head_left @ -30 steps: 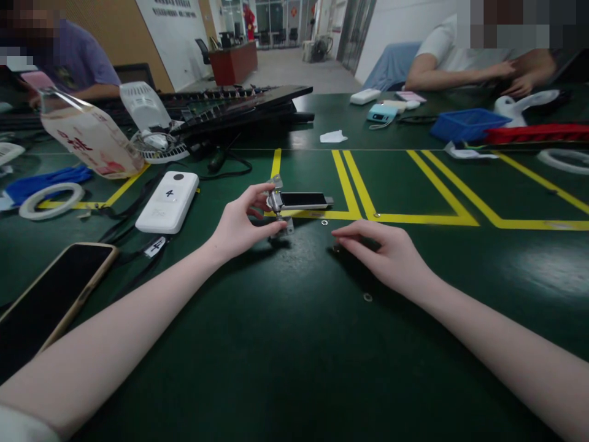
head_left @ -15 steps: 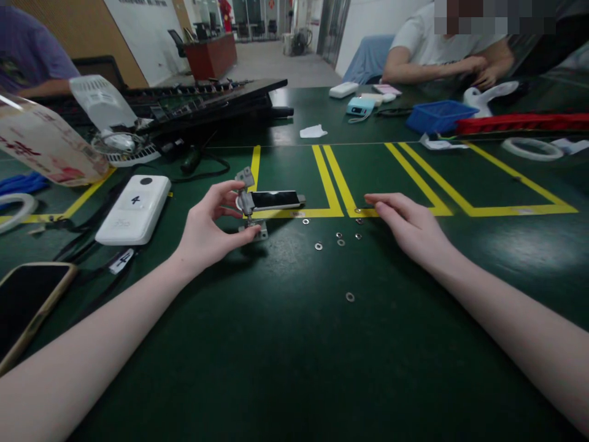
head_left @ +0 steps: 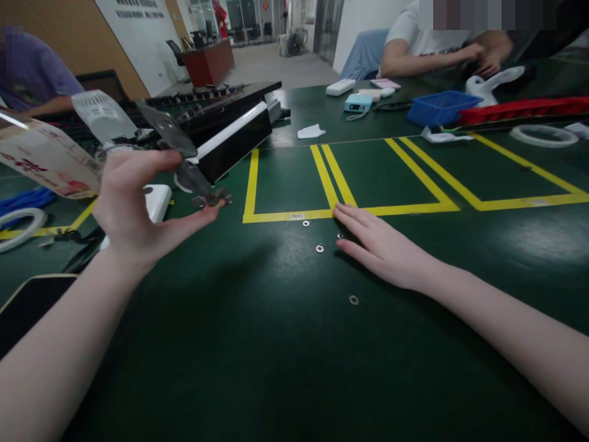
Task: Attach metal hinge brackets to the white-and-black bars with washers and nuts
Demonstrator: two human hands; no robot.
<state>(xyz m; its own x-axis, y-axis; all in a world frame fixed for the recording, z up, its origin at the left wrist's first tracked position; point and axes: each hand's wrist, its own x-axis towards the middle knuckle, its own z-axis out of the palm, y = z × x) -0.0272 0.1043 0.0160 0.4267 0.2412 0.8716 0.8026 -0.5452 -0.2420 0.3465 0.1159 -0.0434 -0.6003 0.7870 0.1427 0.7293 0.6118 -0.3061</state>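
My left hand (head_left: 138, 202) is raised above the green table (head_left: 285, 344) and grips a metal hinge part (head_left: 186, 162) with a long black and silver bar (head_left: 234, 138) that points away to the right. The thumb presses on the upper plate and the fingers hold it from below. My right hand (head_left: 377, 245) lies flat on the table with its fingers stretched out, touching small metal washers (head_left: 319, 248) by the yellow tape line (head_left: 294, 215). One more washer (head_left: 353, 299) lies nearer to me.
A white power bank (head_left: 159, 202), a phone (head_left: 23, 307) and cables lie at the left. A tape roll (head_left: 18, 221), a plastic bag (head_left: 46, 156) and a black keyboard-like device (head_left: 207, 101) stand behind. Other people sit at the far left and far right by a blue bin (head_left: 442, 107).
My left hand has lifted the hinge part off the table and swung it up to the left. My right hand slid left and flattened over the washers.
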